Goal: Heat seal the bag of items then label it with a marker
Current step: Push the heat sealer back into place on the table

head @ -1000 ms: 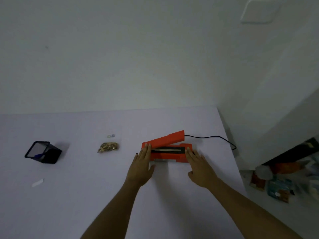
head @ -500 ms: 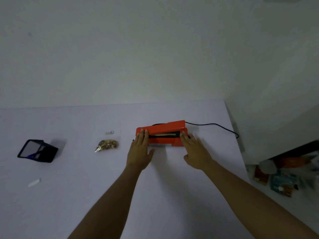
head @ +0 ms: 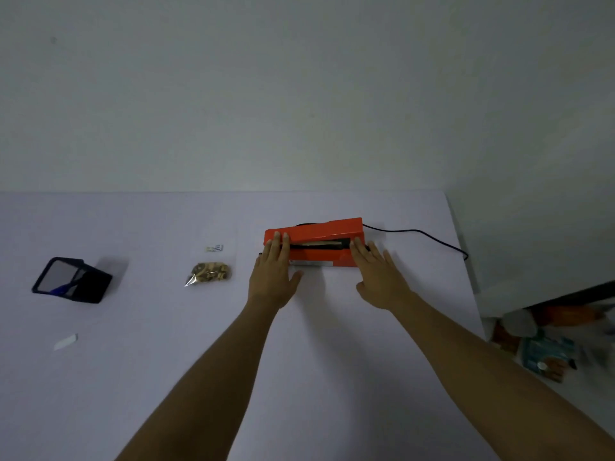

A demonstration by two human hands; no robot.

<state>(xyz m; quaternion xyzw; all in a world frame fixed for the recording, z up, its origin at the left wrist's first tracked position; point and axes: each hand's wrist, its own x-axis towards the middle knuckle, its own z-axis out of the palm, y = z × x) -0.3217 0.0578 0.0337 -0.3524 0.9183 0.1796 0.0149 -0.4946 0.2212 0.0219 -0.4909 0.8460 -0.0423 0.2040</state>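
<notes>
An orange heat sealer [head: 319,232] lies across the far middle of the white table [head: 133,377], its lid raised a little over a dark sealing strip. My left hand [head: 273,277] lies flat with its fingertips on the sealer's left end. Flat too, my right hand [head: 377,277] touches the right end with its fingertips. Neither hand grips anything. A small clear bag of brownish items [head: 209,272] lies left of the sealer, apart from both hands. Further left a black pen holder [head: 74,280] lies tipped on its side with a blue marker [head: 60,289] inside.
A black power cord [head: 419,232] runs from the sealer to the table's right edge. A small white label [head: 214,248] lies behind the bag, and a white scrap [head: 65,342] lies at the near left. Packages and clutter [head: 545,347] sit on the floor beyond the right edge.
The sealer has slid away from me and turned straighter, with both hands following at its ends. Its lid sits lower than a second ago.
</notes>
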